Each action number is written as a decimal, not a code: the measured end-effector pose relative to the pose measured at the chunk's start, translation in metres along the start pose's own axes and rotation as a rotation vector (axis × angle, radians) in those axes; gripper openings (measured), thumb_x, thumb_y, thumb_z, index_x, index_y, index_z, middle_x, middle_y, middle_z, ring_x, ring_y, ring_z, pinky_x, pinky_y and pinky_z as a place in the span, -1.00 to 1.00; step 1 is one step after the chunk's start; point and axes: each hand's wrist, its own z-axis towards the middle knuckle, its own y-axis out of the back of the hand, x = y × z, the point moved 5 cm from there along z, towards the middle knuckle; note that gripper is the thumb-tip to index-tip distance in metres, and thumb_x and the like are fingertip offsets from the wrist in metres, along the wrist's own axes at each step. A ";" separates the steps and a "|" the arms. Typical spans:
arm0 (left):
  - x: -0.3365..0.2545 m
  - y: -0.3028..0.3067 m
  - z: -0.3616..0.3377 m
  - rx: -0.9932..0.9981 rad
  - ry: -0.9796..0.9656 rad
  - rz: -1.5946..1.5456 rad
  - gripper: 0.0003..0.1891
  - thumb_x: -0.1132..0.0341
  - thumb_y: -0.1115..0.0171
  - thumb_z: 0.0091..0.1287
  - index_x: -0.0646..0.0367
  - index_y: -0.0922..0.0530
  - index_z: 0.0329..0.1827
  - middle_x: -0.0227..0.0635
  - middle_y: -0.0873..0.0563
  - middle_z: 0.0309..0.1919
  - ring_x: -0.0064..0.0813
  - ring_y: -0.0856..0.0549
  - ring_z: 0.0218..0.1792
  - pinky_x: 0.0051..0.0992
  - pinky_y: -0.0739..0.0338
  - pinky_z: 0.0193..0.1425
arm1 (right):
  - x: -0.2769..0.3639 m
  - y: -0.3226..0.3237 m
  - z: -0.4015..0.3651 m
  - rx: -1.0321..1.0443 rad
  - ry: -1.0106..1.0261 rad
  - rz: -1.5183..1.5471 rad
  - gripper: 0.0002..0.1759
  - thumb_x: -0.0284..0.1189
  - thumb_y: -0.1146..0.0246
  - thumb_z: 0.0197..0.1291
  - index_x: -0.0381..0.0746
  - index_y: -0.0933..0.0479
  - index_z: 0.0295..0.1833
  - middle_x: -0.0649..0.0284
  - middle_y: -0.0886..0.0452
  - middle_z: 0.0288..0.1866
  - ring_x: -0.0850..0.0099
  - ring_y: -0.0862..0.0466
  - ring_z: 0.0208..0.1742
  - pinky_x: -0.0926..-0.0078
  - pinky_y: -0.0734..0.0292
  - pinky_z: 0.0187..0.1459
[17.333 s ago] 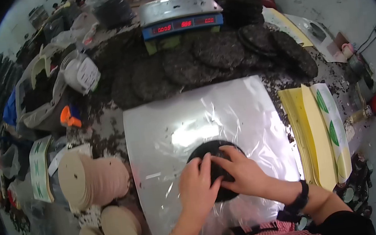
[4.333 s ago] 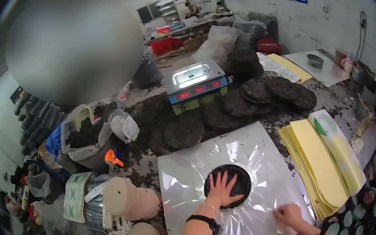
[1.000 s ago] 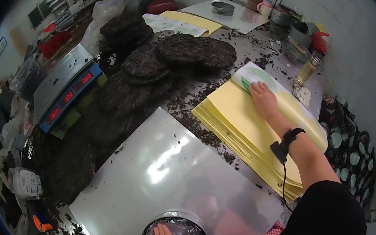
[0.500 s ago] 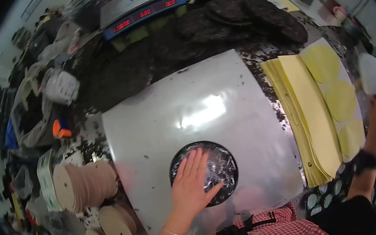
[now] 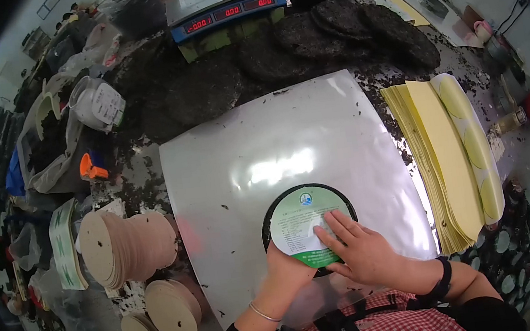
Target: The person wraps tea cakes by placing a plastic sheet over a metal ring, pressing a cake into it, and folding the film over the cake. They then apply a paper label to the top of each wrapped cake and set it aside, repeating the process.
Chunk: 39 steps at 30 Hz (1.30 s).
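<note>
A round green and white label (image 5: 305, 220) covers most of a dark round disc (image 5: 346, 202) on a shiny grey sheet (image 5: 213, 172). At the label's lower left, my left hand (image 5: 290, 263) overlaps the disc's edge; its fingers are largely hidden under the label. My right hand (image 5: 361, 249) rests on the label's right part, fingers spread and pointing up and left. Lettering and a small blue logo show on the label.
Yellow sheets (image 5: 440, 164) lie to the right. Stacks of beige discs (image 5: 123, 246) are at the left. Flat dark round cakes (image 5: 321, 33) and a digital scale (image 5: 226, 11) stand at the back. An orange object (image 5: 92, 167) lies at the left.
My right hand has come in from the far right, where it was at a white object. The label now covers the disc. My left hand has shifted from the disc's top to its lower left.
</note>
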 end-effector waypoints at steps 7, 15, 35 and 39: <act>-0.022 0.018 -0.007 -0.081 -0.083 -0.153 -0.39 0.21 -0.44 0.33 0.17 -0.47 0.41 -0.15 -0.65 0.30 -0.21 -0.63 0.33 -0.25 -0.54 0.40 | -0.012 0.006 0.067 0.146 -0.060 0.174 -0.18 0.01 -0.08 0.47 -0.24 -0.16 0.65 -0.08 -0.17 0.67 0.12 -0.18 0.69 0.14 -0.18 0.60; -0.008 0.052 -0.091 0.301 -0.505 1.101 -0.37 -0.04 -0.42 0.24 0.25 -0.62 0.24 -0.05 -0.69 0.18 0.00 -0.60 0.30 -0.07 -0.30 0.58 | 0.014 -0.024 0.067 -0.015 0.166 0.050 -0.21 -0.08 0.00 0.53 -0.21 -0.02 0.71 -0.01 0.01 0.75 0.12 0.00 0.75 0.13 0.11 0.69; 0.050 0.049 -0.018 -0.255 -0.077 -0.531 -0.47 0.07 0.24 0.68 0.20 -0.42 0.50 -0.07 -0.54 0.42 -0.32 -0.48 0.47 -0.32 -0.35 0.56 | 0.038 -0.042 -0.011 0.281 0.687 0.223 -0.38 -0.12 -0.02 0.54 -0.08 -0.28 0.61 0.01 -0.11 0.71 0.09 -0.06 0.73 -0.06 0.13 0.69; -0.084 -0.027 -0.065 -0.030 -0.645 0.001 -0.41 0.08 0.11 0.56 0.21 -0.35 0.55 -0.03 -0.39 0.54 -0.22 -0.33 0.57 -0.10 -0.05 0.69 | 0.039 -0.049 0.006 -0.065 0.505 0.183 -0.40 -0.19 -0.06 0.53 -0.14 -0.30 0.58 0.01 -0.19 0.68 0.00 -0.19 0.67 -0.05 -0.10 0.62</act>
